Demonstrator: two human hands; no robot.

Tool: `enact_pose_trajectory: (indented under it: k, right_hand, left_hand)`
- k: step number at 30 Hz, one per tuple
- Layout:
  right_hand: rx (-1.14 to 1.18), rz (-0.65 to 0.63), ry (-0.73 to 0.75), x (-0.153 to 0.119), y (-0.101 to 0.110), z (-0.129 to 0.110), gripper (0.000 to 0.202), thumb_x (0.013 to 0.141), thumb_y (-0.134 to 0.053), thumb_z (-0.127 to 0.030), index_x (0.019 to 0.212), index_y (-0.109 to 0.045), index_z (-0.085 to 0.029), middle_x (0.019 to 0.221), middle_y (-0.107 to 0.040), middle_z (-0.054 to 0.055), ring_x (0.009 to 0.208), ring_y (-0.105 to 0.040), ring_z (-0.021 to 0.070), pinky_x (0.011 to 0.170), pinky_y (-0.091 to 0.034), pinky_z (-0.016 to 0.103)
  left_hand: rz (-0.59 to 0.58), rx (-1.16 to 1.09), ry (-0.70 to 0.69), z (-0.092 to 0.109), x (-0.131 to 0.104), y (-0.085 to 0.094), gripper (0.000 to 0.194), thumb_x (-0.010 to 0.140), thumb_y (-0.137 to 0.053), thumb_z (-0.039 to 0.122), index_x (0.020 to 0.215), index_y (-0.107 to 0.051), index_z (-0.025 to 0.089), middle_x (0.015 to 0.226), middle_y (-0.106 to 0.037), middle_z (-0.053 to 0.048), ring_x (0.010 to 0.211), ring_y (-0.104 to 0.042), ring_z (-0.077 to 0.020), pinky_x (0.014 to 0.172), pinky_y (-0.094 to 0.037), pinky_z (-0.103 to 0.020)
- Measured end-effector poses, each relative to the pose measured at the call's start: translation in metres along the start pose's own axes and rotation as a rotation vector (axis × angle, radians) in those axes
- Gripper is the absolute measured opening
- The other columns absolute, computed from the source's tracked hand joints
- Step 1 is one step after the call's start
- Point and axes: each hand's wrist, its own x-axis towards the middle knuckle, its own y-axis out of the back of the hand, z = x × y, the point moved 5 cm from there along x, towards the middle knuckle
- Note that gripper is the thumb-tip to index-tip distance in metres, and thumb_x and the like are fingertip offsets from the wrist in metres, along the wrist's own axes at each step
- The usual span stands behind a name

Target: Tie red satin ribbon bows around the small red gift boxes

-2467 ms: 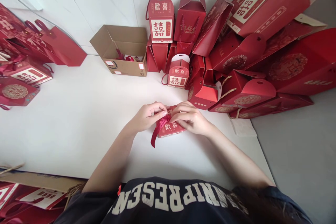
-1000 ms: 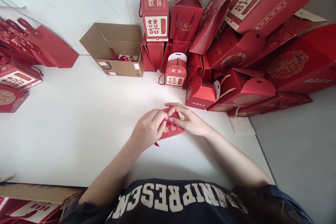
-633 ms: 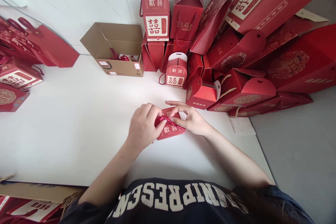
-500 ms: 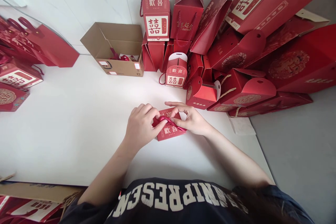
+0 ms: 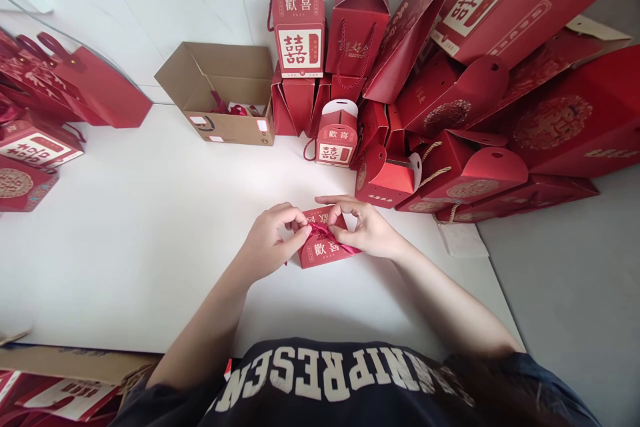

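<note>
A small red gift box (image 5: pixel 313 258) with pale printed characters lies on the white table before me. Across its top runs a dark pink ribbon (image 5: pixel 320 230), bunched in the middle, with one end trailing to the right. My left hand (image 5: pixel 273 237) pinches the ribbon from the left between thumb and index finger. From the right, my right hand (image 5: pixel 365 230) pinches it too, thumb against a curled index finger while another finger stretches out to the left. The fingers partly hide the box top.
Several red gift boxes (image 5: pixel 385 177) are piled at the back right. Behind stands an open cardboard box (image 5: pixel 233 128) with ribbon inside. Red bags (image 5: pixel 107 90) stand at the far left. A carton (image 5: pixel 75 363) with red items sits at the lower left, by the edge of the white table (image 5: pixel 125 267).
My left hand has drawn slightly left and its fingers have shifted along the ribbon, baring more of the box top. The right hand stays nearly where it was.
</note>
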Motion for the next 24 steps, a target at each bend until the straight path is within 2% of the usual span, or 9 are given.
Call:
enact_pose_trajectory:
  k: [5,11,14,16,18,21,24]
  right_hand:
    - [-0.035,-0.014,-0.062,0.000,0.011,0.000,0.009,0.074,-0.061,-0.011,0.072,-0.058,-0.020,0.130,-0.064,0.009,0.123,-0.058,0.0243,0.104,-0.040,0.042]
    - [-0.134,0.004,-0.147,-0.002,0.024,0.006,0.008,0.071,-0.064,-0.014,0.072,-0.060,-0.020,0.132,-0.063,0.005,0.118,-0.061,0.0265,0.104,-0.040,0.047]
    - [-0.144,-0.011,-0.142,-0.002,0.026,0.007,0.008,0.072,-0.064,-0.013,0.071,-0.060,-0.020,0.129,-0.064,0.006,0.117,-0.062,0.0265,0.103,-0.043,0.046]
    - [-0.140,-0.042,-0.111,-0.002,0.027,0.005,0.006,0.076,-0.064,-0.015,0.073,-0.061,-0.020,0.129,-0.065,0.006,0.116,-0.063,0.0262,0.102,-0.044,0.046]
    - [-0.122,-0.078,-0.075,-0.003,0.028,0.002,0.002,0.081,-0.064,-0.020,0.084,-0.064,-0.021,0.129,-0.065,0.007,0.118,-0.062,0.0260,0.102,-0.044,0.045]
    - [-0.075,-0.089,-0.057,-0.003,0.031,-0.001,0.013,0.091,-0.058,-0.031,0.101,-0.062,-0.023,0.130,-0.063,0.008,0.122,-0.059,0.0252,0.100,-0.046,0.044]
    - [-0.079,-0.060,-0.044,-0.003,0.033,-0.002,0.018,0.096,-0.050,-0.035,0.097,-0.062,-0.022,0.128,-0.063,0.009,0.120,-0.059,0.0244,0.100,-0.045,0.044]
  left_hand:
    - [-0.069,0.021,-0.022,0.001,-0.001,0.003,0.014,0.083,-0.054,0.016,0.070,-0.052,0.019,0.076,-0.052,0.000,0.073,-0.051,-0.0136,0.066,-0.043,-0.026]
    - [-0.099,0.079,-0.025,0.000,-0.002,0.007,0.013,0.078,-0.053,0.013,0.068,-0.050,0.019,0.075,-0.053,0.001,0.069,-0.050,-0.0129,0.064,-0.042,-0.026]
    - [-0.133,0.137,-0.071,0.004,-0.002,0.007,0.012,0.075,-0.053,0.011,0.067,-0.049,0.019,0.071,-0.053,0.001,0.066,-0.050,-0.0127,0.063,-0.040,-0.026]
    - [-0.161,0.162,-0.086,0.005,-0.003,0.009,0.012,0.077,-0.054,0.015,0.067,-0.050,0.019,0.070,-0.054,0.001,0.064,-0.050,-0.0125,0.062,-0.040,-0.026]
    - [-0.208,0.186,-0.038,0.000,-0.005,0.013,0.018,0.083,-0.056,0.026,0.067,-0.053,0.019,0.068,-0.057,0.001,0.060,-0.050,-0.0121,0.058,-0.039,-0.025]
    - [-0.348,0.219,0.131,-0.021,-0.012,0.020,0.030,0.085,-0.058,0.046,0.068,-0.061,0.021,0.060,-0.057,0.002,0.052,-0.048,-0.0120,0.049,-0.034,-0.025]
    - [-0.474,0.202,0.268,-0.039,-0.019,0.024,0.033,0.082,-0.059,0.054,0.093,-0.070,0.025,0.059,-0.058,0.003,0.049,-0.050,-0.0131,0.044,-0.032,-0.024]
